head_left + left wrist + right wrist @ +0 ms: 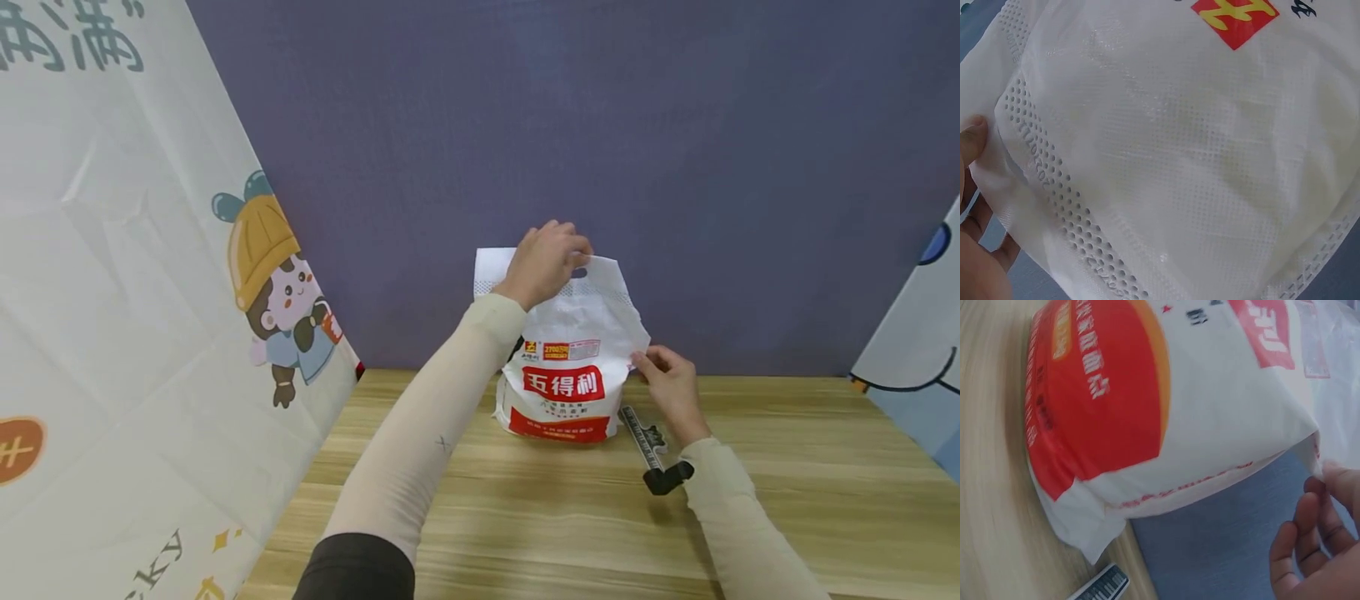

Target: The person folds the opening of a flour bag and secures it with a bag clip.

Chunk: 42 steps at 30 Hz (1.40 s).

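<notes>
A white flour bag (562,392) with red printed panels stands upright on the wooden table, close to the dark backdrop. Its top band, with a cut-out handle slot, is gripped by my left hand (546,260). In the left wrist view the thumb and fingers (972,140) lie on either side of that band, beside rows of punched holes. My right hand (671,387) pinches the bag's right side edge between thumb and forefinger. The right wrist view shows the other fingers (1307,531) curled loosely below the pinched corner.
On the table (525,517), just right of the bag, lies a flat strip (639,433) with a dark striped pattern. A black bracket (667,477) is by the right wrist. A blue-grey backdrop (600,125) rises behind, and a printed sheet (112,292) hangs at the left.
</notes>
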Available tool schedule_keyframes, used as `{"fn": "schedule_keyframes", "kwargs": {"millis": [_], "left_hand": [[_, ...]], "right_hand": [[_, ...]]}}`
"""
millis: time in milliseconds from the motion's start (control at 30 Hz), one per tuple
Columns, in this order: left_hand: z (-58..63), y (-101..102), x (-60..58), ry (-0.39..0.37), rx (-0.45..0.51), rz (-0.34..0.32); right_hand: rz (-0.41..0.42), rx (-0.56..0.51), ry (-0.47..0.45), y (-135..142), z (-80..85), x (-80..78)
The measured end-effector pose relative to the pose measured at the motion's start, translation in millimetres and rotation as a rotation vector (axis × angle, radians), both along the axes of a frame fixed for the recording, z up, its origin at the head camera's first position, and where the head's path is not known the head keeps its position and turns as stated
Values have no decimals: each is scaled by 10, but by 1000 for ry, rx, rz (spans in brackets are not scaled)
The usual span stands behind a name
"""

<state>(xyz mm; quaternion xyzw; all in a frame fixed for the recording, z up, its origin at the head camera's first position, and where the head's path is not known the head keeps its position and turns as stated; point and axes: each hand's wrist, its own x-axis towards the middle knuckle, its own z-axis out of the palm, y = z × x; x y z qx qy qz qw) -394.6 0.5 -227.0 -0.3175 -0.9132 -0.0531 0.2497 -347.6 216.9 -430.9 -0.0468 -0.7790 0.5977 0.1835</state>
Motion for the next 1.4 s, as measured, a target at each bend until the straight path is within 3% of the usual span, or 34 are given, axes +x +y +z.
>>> {"fn": "schedule_keyframes", "kwargs": {"millis": [367,633,733,867,1167,1400], "left_hand": [[-36,-2,25,1,35,-38],[-89,14,24,-46,82,-95],[-94,30,34,-55,77,-104],[-93,62,45,-44,59,-110],[-60,174,89,-40,14,-72],[-88,210,107,-5,-58,-47]], "right_hand": [[2,-151,-1,-46,53,87],[122,-449,109,-97,104,137],[172,-512,127,-97,96,152],[211,-527,128,-92,70,185],[192,-529,135,-101,63,206],[190,-445,124,-102,79,211]]}}
